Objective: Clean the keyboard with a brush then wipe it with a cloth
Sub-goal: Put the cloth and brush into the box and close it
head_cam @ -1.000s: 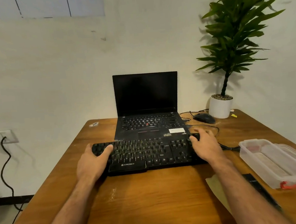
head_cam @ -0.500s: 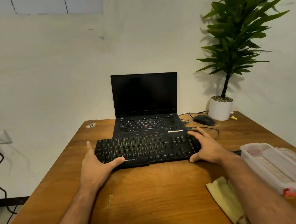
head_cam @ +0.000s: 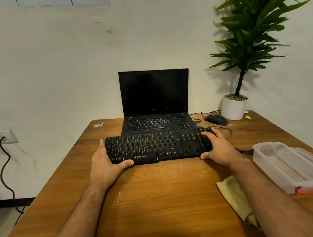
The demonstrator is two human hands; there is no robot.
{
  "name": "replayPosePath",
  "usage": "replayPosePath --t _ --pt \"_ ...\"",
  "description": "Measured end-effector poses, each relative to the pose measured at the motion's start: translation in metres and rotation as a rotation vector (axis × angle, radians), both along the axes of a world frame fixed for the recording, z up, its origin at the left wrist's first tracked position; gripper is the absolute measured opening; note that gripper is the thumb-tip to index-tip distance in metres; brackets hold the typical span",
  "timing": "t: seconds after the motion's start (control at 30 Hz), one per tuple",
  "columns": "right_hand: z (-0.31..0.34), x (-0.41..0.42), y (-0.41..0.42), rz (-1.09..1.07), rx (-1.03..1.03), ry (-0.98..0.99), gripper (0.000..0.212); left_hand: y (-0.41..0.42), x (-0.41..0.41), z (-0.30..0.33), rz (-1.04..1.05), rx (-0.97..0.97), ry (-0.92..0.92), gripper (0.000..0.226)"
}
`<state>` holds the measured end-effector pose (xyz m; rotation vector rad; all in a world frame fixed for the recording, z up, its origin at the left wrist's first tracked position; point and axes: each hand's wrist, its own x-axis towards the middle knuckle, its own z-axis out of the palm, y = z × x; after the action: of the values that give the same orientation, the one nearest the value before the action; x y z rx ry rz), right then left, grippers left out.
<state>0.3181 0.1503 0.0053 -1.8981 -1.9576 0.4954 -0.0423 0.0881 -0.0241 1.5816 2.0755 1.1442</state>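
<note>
A black keyboard (head_cam: 157, 147) lies across the wooden table (head_cam: 157, 192), just in front of an open laptop (head_cam: 156, 107). My left hand (head_cam: 105, 164) grips its left end, thumb along the front edge. My right hand (head_cam: 219, 149) grips its right end, fingers over the number pad and thumb at the front edge. A folded yellow cloth (head_cam: 235, 198) lies on the table near me, partly hidden under my right forearm. No brush is in sight.
A clear plastic box (head_cam: 292, 166) with a red clip stands at the right edge. A black mouse (head_cam: 216, 119) and a potted plant (head_cam: 234, 107) sit at the back right. Cables (head_cam: 227, 132) trail from the keyboard's right end. Pale dust streaks the wood.
The keyboard has come down flat onto the table and both hands have slid to its ends. A dark object near the box on the right has left the view.
</note>
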Motion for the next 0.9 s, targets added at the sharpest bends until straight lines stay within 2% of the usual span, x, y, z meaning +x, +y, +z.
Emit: replayPosePath --t 0.1,0.23,0.27,0.37,0.5,0.57,0.73,0.8,0.9 --pt "0.003 -0.004 -0.013 -0.042 0.073 -0.021 0.092 -0.012 0.010 0.001 -0.081 0.086 0.227 0.120" --pt "0.014 -0.011 -0.045 0.000 0.176 -0.099 0.047 -0.032 0.034 0.002 -0.273 0.118 0.361 0.096" --pt "0.018 -0.010 -0.052 0.017 0.116 -0.097 0.039 -0.036 0.040 0.001 -0.309 0.124 0.375 0.092" --pt "0.036 -0.002 -0.078 0.043 -0.206 -0.148 0.033 -0.050 0.063 0.000 -0.407 0.129 0.395 0.082" --pt "0.052 0.003 -0.096 0.106 -0.400 -0.330 0.049 -0.062 0.092 0.000 -0.495 0.101 0.379 0.071" --pt "0.052 0.004 -0.102 0.120 -0.436 -0.317 0.049 -0.070 0.109 0.001 -0.521 0.064 0.291 0.064" --pt "0.042 0.006 -0.113 0.147 -0.326 -0.280 0.034 -0.092 0.166 0.000 -0.568 -0.137 -0.340 0.062" --pt "0.041 0.010 -0.118 0.172 -0.268 -0.188 0.023 -0.094 0.183 0.000 -0.531 -0.174 -0.468 0.068" --pt "0.047 0.016 -0.128 0.183 -0.154 0.081 0.016 -0.092 0.198 0.009 -0.542 -0.265 -0.720 0.072"
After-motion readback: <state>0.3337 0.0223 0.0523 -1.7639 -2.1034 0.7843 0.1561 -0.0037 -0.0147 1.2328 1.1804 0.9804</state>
